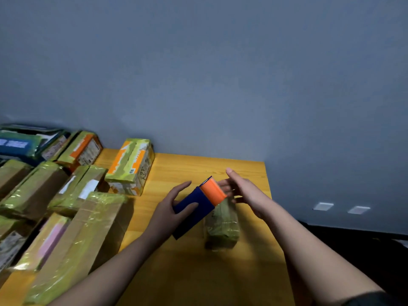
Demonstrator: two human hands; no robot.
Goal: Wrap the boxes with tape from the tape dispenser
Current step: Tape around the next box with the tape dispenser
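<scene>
A grey wall [220, 74] backs a yellow wooden table [187, 272]. Tape-wrapped boxes [66, 217] crowd its left side; their label print is too blurred to read. The left hand [174, 208] grips a blue and orange tape dispenser [199, 205], long axis running up-right, orange end farthest. Just beneath lies a small wrapped box [221, 226]. The right hand [240, 191] hovers open beside the orange end, fingers straight.

Table [220, 166]: smooth yellow wood. Boxes [84, 228]: brown cardboard, glossy tape. Tape dispenser [198, 204]: matt plastic.
</scene>
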